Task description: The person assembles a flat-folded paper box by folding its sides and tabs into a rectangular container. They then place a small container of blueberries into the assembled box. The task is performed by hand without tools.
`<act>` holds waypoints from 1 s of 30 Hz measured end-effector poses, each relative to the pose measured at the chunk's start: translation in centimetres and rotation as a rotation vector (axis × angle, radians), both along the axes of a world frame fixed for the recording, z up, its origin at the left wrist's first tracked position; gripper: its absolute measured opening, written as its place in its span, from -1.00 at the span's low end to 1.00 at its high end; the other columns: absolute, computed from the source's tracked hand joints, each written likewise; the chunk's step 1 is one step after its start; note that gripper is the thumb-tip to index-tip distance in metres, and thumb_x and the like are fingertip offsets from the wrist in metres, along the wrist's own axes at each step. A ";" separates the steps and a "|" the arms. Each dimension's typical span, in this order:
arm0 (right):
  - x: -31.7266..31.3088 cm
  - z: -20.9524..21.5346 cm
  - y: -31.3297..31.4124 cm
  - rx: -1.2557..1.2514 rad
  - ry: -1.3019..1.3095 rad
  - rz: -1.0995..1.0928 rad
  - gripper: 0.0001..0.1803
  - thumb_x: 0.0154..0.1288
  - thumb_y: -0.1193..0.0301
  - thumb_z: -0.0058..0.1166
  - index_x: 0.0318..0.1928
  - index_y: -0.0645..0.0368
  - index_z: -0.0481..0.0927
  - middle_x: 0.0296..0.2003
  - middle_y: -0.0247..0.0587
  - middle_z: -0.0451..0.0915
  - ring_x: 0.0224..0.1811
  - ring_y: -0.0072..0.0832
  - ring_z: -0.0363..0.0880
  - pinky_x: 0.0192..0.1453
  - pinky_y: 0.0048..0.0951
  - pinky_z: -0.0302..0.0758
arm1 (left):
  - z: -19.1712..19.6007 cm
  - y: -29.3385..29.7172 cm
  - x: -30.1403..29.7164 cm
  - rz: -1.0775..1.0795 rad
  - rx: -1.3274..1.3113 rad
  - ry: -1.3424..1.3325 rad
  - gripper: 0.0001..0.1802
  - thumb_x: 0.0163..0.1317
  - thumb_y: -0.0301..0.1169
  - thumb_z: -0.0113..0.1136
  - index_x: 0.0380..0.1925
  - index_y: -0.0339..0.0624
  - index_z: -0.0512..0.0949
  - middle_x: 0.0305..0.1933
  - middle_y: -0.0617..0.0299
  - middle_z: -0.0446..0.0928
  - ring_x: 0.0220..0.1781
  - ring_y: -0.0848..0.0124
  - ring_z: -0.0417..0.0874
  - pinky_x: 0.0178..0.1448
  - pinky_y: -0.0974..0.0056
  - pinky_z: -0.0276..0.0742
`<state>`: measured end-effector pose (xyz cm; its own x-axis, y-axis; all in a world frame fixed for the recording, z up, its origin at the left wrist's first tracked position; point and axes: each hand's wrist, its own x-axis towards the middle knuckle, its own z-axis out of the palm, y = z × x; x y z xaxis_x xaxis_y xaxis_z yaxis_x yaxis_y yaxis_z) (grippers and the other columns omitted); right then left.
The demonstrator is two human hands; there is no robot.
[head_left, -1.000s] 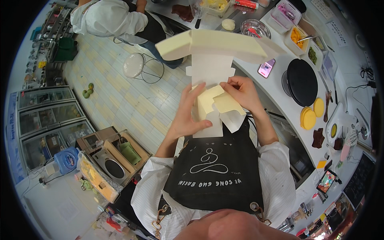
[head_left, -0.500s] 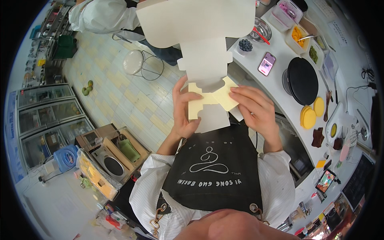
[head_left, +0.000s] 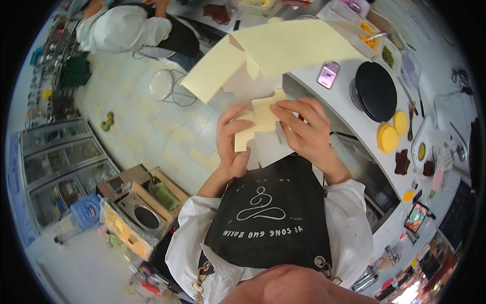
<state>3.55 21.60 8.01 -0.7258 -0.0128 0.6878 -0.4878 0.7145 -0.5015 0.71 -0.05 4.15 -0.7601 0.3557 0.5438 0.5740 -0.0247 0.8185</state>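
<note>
Tilted over since half a second ago, the wide panel point(head_left: 298, 48) of the box point(head_left: 271, 147) shows its cream face beyond my left hand point(head_left: 229, 137) and right hand point(head_left: 308, 126). Between them I hold the box, each hand pinching an end of its cream flap point(head_left: 262, 116). Past my right hand lies a phone point(head_left: 328, 75).

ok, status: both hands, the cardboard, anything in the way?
Left hand pinching the cardboard; right hand touching it. Cardboard partly folded, not closed up. Nothing visibly blocking the hands; phone on the counter, apart from them.
</note>
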 end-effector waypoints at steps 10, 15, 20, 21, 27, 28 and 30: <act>2.5 0.5 5.0 -0.256 -0.262 -0.082 -0.40 0.15 0.44 0.44 0.25 0.10 0.63 0.12 -0.11 0.63 0.06 -0.16 0.62 0.12 -0.24 0.60 | -0.1 6.2 -3.3 -0.304 0.120 -0.439 -0.35 0.37 -0.19 0.25 0.33 -0.38 0.40 0.43 -0.11 0.39 0.46 0.13 0.42 0.52 0.06 0.32; 9.5 -1.1 7.6 -0.787 -0.545 -0.017 -0.01 0.23 0.41 0.46 0.58 0.15 0.15 0.43 -0.07 0.33 0.41 -0.17 0.44 0.40 -0.09 0.50 | -0.1 9.7 -3.8 -0.351 0.252 -0.414 -0.34 0.44 -0.13 0.19 0.33 -0.43 0.39 0.40 -0.09 0.43 0.38 0.16 0.50 0.46 0.09 0.40; 12.9 -2.0 6.5 -1.135 -0.424 -0.262 -0.19 0.35 0.53 0.34 0.53 0.21 0.24 0.37 -0.11 0.43 0.29 -0.38 0.54 0.28 -0.28 0.59 | -1.2 14.8 -1.0 -0.372 0.305 -0.285 -0.26 0.29 -0.05 0.26 0.32 -0.34 0.39 0.45 -0.12 0.34 0.50 0.05 0.32 0.55 -0.01 0.21; 13.4 -2.0 6.4 -1.106 -0.405 -0.324 -0.22 0.36 0.54 0.33 0.51 0.22 0.27 0.35 -0.12 0.46 0.27 -0.40 0.55 0.27 -0.30 0.59 | -1.4 15.9 -0.3 -0.390 0.313 -0.235 -0.26 0.29 -0.05 0.26 0.32 -0.33 0.39 0.44 -0.13 0.33 0.50 0.04 0.32 0.54 -0.02 0.22; 15.6 -2.4 12.7 -1.107 -0.222 -0.546 -0.63 0.43 0.50 0.23 0.21 0.25 0.63 0.07 -0.24 0.70 0.06 -0.58 0.64 0.21 -0.43 0.57 | -0.8 19.6 1.8 -0.553 0.176 0.021 -0.24 0.21 -0.08 0.34 0.31 -0.30 0.41 0.43 -0.20 0.30 0.48 -0.03 0.31 0.51 -0.06 0.24; 16.1 -2.1 14.1 -1.004 -0.224 -0.548 -0.61 0.41 0.51 0.24 0.22 0.24 0.63 0.09 -0.23 0.69 0.06 -0.57 0.64 0.21 -0.44 0.57 | -0.9 20.0 1.2 -0.599 0.125 0.026 -0.23 0.19 -0.09 0.36 0.31 -0.31 0.42 0.42 -0.21 0.31 0.48 -0.04 0.32 0.51 -0.06 0.25; 16.6 -1.4 16.9 -0.864 -0.259 -0.563 -0.53 0.33 0.53 0.29 0.25 0.23 0.60 0.14 -0.23 0.67 0.12 -0.54 0.63 0.25 -0.43 0.55 | -0.7 22.3 1.3 -0.652 0.107 -0.008 -0.22 0.14 -0.12 0.40 0.30 -0.33 0.44 0.40 -0.22 0.32 0.46 -0.07 0.34 0.50 -0.06 0.26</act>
